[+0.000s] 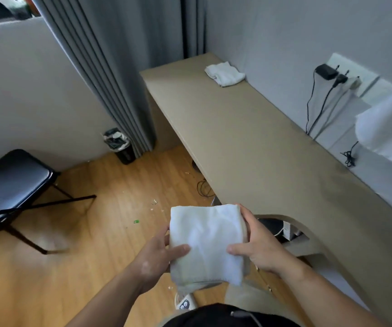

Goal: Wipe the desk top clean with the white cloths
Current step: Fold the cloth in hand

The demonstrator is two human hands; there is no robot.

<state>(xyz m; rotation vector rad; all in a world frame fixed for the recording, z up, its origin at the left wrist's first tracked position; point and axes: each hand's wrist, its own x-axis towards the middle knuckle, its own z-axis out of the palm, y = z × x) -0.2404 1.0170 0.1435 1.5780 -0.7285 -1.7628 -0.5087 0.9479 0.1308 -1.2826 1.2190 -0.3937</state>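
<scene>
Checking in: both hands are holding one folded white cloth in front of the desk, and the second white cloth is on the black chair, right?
One thing is off. In the head view the second white cloth lies at the far end of the desk top, not on a chair. The left hand and right hand do hold the folded white cloth.

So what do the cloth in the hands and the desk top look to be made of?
The cloth: soft white terry or microfibre, judging by its fuzzy nap and limp folds. The desk top: probably laminated board, matt beige, flat, no visible grain.
</scene>
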